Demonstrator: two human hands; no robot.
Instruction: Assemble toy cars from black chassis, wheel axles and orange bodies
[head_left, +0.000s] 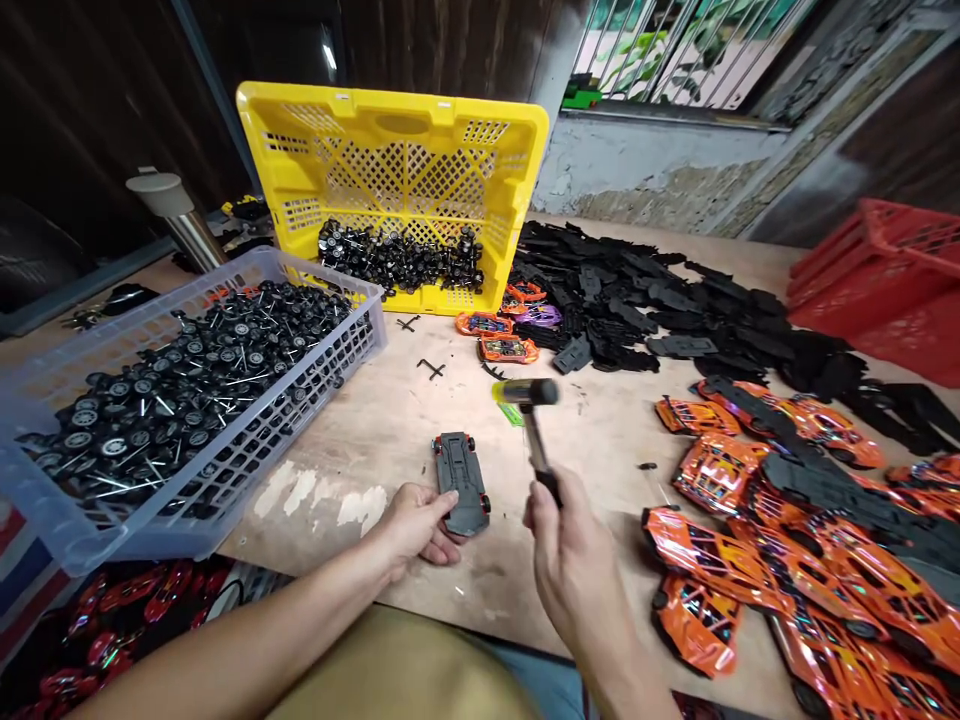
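Note:
An upside-down toy car [459, 475] lies on the wooden table with its dark grey underside facing up and wheels showing at its corners. My left hand [422, 522] grips its near end, thumb on top and fingers at the side. To the right, my right hand [561, 530] is wrapped round the handle of a small mallet [531, 393]. The mallet has a black face on one end and a yellow face on the other. Its head is raised above the table, apart from the car. A small green piece [512, 412] lies behind the mallet.
A clear plastic basket [315, 375] of wheels and axles stands left. A yellow crate [405, 125] on its side holds black parts. Black chassis plates [607, 290] are heaped at the back, orange toy cars [724, 470] on the right. A red crate [877, 290] stands far right.

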